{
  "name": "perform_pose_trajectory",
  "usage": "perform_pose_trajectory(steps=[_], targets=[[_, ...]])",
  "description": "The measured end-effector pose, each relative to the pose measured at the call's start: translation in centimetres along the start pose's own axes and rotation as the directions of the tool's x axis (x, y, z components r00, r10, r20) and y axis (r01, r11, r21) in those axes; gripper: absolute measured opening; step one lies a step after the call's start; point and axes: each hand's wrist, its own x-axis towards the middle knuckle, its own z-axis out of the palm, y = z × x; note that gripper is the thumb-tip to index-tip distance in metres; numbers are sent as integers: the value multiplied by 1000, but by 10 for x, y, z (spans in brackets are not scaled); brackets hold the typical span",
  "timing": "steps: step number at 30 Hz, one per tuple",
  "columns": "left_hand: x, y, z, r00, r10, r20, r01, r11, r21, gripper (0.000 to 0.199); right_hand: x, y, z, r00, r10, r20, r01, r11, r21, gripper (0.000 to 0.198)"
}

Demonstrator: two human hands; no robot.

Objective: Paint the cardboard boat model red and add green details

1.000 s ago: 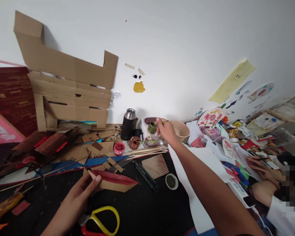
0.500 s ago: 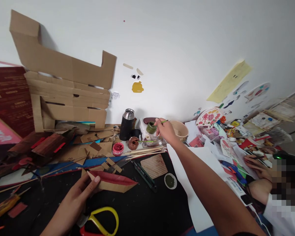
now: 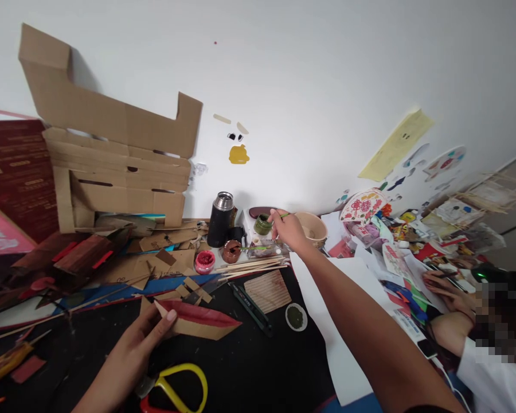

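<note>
Soft light across the wall, faint shadow beside the cardboard, glint on the flask, right edge stretched wide

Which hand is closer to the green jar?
Right. The right hand is just to the right of the green jar; the left hand is farther off, toward the camera and to the jar's left, holding red-and-brown cardboard.

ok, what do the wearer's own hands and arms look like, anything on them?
Left hand and right hand are ungloved; no rings, watch or cables visible. Forearms bare; a dark edge, possibly a sleeve, borders the right arm.
</note>
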Motion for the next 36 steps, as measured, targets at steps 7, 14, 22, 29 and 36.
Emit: perform_pose_trajectory(steps=[7, 14, 22, 29, 36], targets=[[1, -1, -1, 1000, 1, -15, -1, 999, 53, 77, 1, -7, -2, 1000, -1, -21, 2, 1000, 26, 29], [3, -5, -1, 999, -10, 34, 11, 1000, -15, 73, -1, -1, 4, 1000, 15, 20, -15, 1000, 9, 31], [2, -2, 0, 1000, -27, -3, 27, 1000, -12, 77, 3, -5, 2, 1000, 11, 7, -11, 996, 83, 44], [0, 3, 3, 999, -39, -23, 38, 999, -24, 76, 3, 0, 7, 999, 37, 10, -37, 998, 40, 46], [-1, 1, 2, 999, -43, -11, 42, 999, -8, 74, 7, -7, 4, 1000, 14, -5, -13, 998, 58, 42]])
